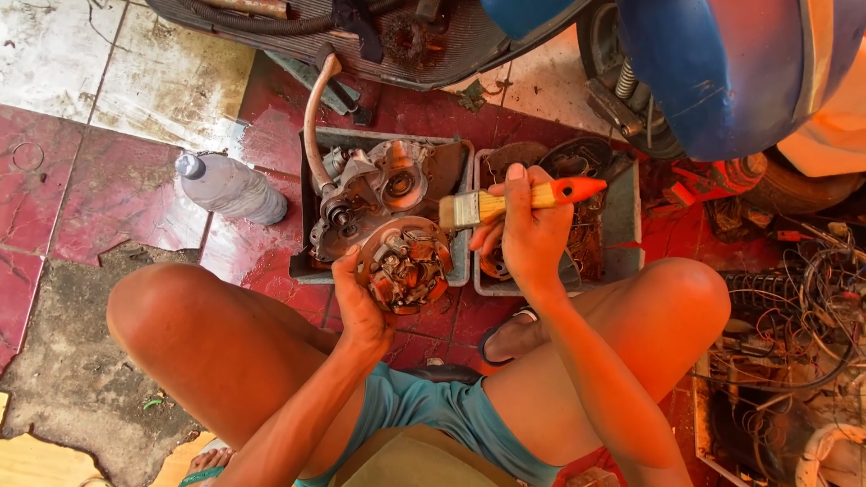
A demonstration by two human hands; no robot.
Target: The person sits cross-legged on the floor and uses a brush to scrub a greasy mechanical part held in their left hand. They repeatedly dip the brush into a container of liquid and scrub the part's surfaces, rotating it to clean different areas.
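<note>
Red floor tiles (126,194), cracked; warm daylight.

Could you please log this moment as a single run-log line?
left hand: holds round stator plate | right hand: holds paintbrush, bristles beside plate | below: engine part in grey tray

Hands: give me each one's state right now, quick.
Left hand: closed on the round stator plate, held over the tray.
Right hand: closed on the paintbrush, bristles pointing at the plate.
</note>
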